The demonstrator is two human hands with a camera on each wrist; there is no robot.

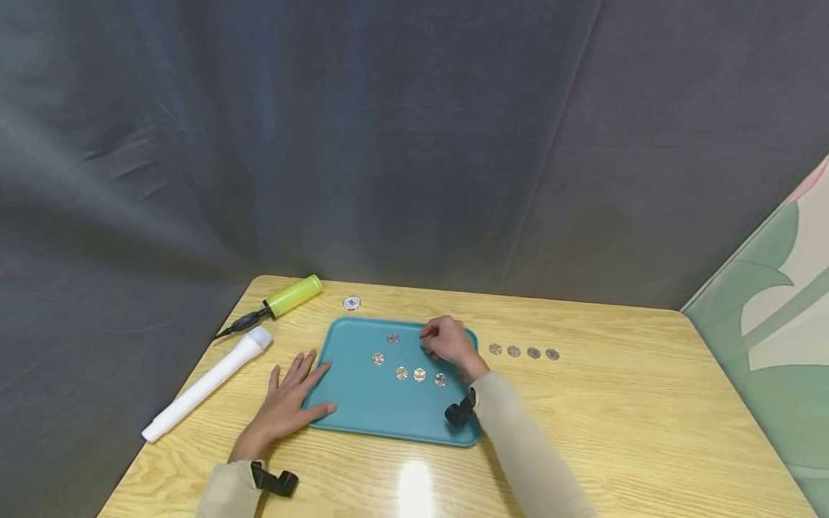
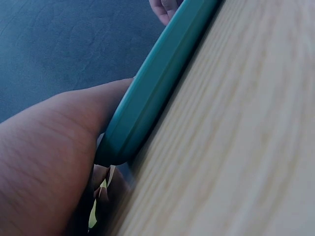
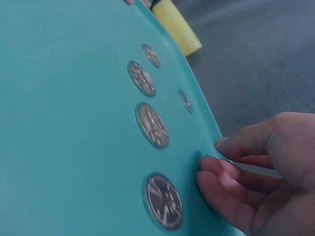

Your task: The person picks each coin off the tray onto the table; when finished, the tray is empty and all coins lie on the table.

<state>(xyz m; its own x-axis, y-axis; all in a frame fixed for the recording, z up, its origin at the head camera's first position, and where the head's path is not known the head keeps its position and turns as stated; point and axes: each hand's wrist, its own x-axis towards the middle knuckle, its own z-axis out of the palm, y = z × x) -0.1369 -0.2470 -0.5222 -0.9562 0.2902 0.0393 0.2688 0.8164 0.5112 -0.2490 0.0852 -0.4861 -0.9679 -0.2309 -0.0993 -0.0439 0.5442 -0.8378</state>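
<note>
A teal tray (image 1: 363,424) lies in the middle of the wooden table, with several silver coins (image 1: 401,373) loose on it. My left hand (image 1: 304,385) lies flat on the table, its straight fingers and thumb against the tray's left rim (image 2: 157,88). My right hand (image 1: 427,342) hovers over the tray's far right part, fingers curled. In the right wrist view its fingertips (image 3: 209,164) touch the tray floor (image 3: 59,123) beside the rim, apart from the nearest coin (image 3: 162,201). No coin shows between the fingers.
A short row of coins (image 1: 523,352) lies on the table right of the tray. A yellow-green pump (image 1: 294,295), a white tube (image 1: 207,381) and a small round chip (image 1: 352,303) lie to the left and behind. A grey curtain hangs behind the table.
</note>
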